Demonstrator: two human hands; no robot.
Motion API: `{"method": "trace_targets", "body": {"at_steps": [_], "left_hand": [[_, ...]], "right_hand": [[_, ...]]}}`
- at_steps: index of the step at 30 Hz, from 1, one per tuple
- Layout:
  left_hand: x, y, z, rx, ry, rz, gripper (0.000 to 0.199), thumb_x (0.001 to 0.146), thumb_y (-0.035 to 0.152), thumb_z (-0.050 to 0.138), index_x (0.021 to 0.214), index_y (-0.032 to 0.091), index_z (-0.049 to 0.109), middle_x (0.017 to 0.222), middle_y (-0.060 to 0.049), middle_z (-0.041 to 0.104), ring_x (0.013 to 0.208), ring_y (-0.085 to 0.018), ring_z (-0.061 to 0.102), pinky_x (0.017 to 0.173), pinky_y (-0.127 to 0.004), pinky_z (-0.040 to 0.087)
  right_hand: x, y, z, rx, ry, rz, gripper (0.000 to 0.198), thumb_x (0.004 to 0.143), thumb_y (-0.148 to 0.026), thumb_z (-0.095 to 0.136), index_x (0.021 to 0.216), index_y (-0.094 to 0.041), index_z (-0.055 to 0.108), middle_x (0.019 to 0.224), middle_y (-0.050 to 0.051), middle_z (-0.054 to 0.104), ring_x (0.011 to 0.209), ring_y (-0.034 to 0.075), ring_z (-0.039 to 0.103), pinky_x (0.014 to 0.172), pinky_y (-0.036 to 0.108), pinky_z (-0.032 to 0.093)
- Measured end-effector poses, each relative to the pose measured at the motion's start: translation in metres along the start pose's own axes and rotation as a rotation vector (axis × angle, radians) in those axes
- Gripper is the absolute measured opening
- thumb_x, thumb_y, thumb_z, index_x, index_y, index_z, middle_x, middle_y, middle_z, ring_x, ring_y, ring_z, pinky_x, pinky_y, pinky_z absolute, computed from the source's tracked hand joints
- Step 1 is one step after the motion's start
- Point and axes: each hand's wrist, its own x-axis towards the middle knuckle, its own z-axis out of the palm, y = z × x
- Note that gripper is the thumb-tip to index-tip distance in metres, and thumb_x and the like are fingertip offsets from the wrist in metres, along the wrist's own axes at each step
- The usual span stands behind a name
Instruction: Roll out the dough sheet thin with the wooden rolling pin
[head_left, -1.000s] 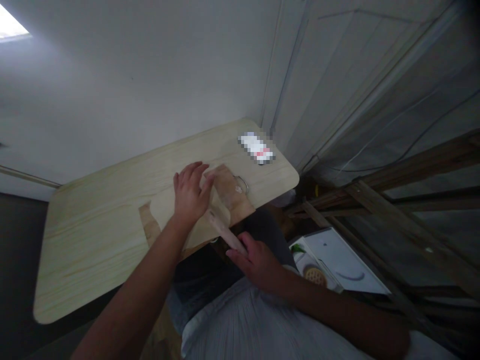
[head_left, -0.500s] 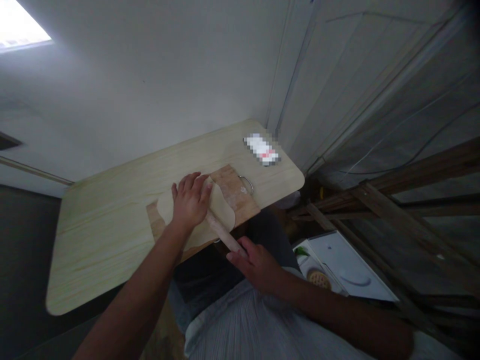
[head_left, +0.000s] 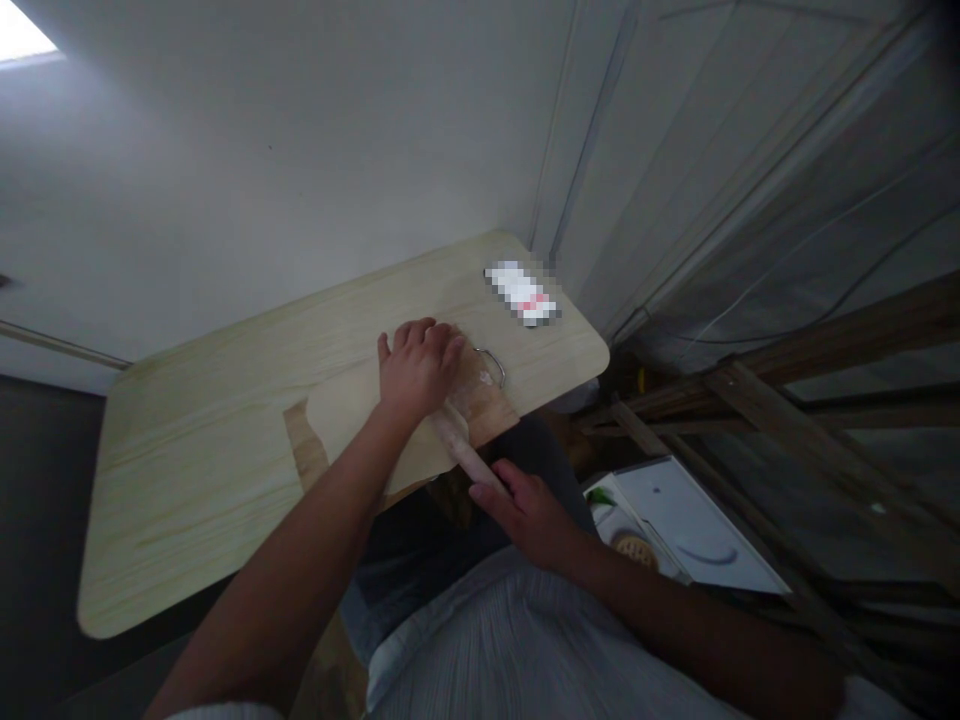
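A wide, flat sheet of pale dough (head_left: 341, 412) lies on a wooden cutting board (head_left: 493, 412). Across its right part runs a rolling pin (head_left: 466, 452). My left hand (head_left: 420, 370) presses down over the pin's far part, its fingers curled over and hiding that end. Closed around the near end of the pin is my right hand (head_left: 531, 512), just off the board's front edge. The board has a metal ring handle (head_left: 492, 366) on its right side, with a little flour beside it.
The board rests on a light wood-grain table (head_left: 172, 470) with rounded corners. A phone-like item (head_left: 521, 292), blurred out, lies at the back right. A white wall stands behind. Low on the right are an open white box (head_left: 690, 530), a round tan item (head_left: 636, 552) and wooden beams (head_left: 810, 420).
My left hand and the rolling pin have moved right over the dough, toward the ring handle. My right hand has shifted slightly right with the pin's near end. The view has tilted a little.
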Motion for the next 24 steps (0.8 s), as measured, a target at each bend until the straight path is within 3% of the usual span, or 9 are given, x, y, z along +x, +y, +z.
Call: {"method": "trace_targets", "body": {"at_steps": [10,24], "left_hand": [[0.014,0.011,0.009,0.031,-0.001,0.017,0.051,0.102,0.050,0.029,0.139,0.023,0.051,0.144,-0.014,0.054,0.135,-0.035,0.044,0.116,-0.065,0.021],[0.023,0.019,0.016,-0.017,0.023,0.022,0.054,0.102,0.052,0.025,0.132,0.021,0.057,0.139,-0.014,0.057,0.131,-0.033,0.047,0.115,-0.058,0.025]], "right_hand": [[0.002,0.006,-0.004,0.035,0.074,0.007,0.048,0.098,-0.063,0.043,0.083,-0.020,0.058,0.062,-0.005,0.053,0.059,0.011,0.049,0.054,0.024,0.029],[0.005,0.016,-0.009,0.076,0.113,0.018,0.050,0.097,-0.064,0.044,0.080,-0.020,0.057,0.063,-0.005,0.050,0.060,0.011,0.047,0.055,0.024,0.031]]}}
